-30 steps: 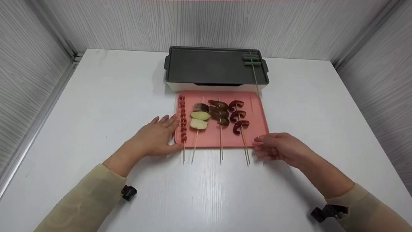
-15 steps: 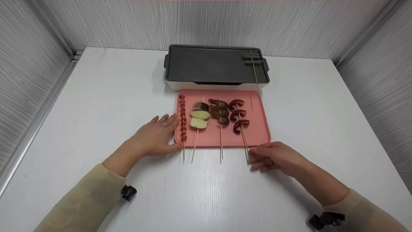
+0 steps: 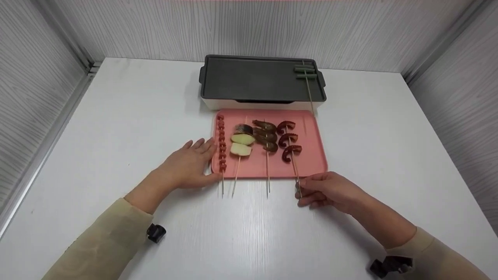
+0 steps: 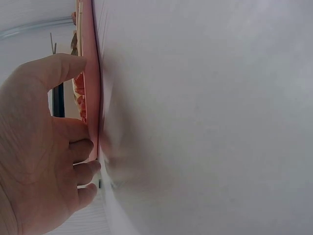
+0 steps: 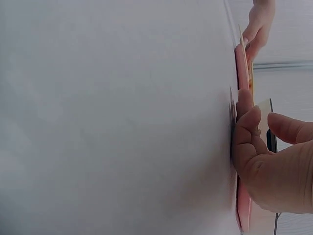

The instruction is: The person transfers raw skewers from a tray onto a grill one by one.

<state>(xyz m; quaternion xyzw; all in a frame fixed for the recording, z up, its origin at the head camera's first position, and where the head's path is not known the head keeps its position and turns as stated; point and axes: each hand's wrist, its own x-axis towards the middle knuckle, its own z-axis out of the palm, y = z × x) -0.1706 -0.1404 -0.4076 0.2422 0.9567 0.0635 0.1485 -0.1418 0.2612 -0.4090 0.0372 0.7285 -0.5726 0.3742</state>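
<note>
On a pink tray [image 3: 256,167] lie several skewers. My right hand [image 3: 330,188] is at the front right corner, its thumb and fingertips on either side of the bare stick of a skewer with dark red curled pieces [image 3: 288,139]. In the right wrist view a gap shows between thumb [image 5: 288,128] and forefinger. My left hand [image 3: 190,165] lies with extended fingers against the tray's left edge; in the left wrist view its thumb [image 4: 66,66] touches the rim. Beside it is a skewer of small red pieces [image 3: 222,144], then one with pale chunks [image 3: 241,149] and one with brown-green curved pieces [image 3: 265,131].
Behind the tray stands a tabletop grill [image 3: 249,79] with a dark plate. A skewer with green pieces [image 3: 306,73] lies at its right end, its stick reaching over the front edge. The white table [image 3: 249,233] is bordered by pale wood-grain panels [image 3: 256,27].
My right hand has moved left and slightly nearer, from the tray's front right corner to the stick of the dark red skewer. The left hand stays at the tray's edge.
</note>
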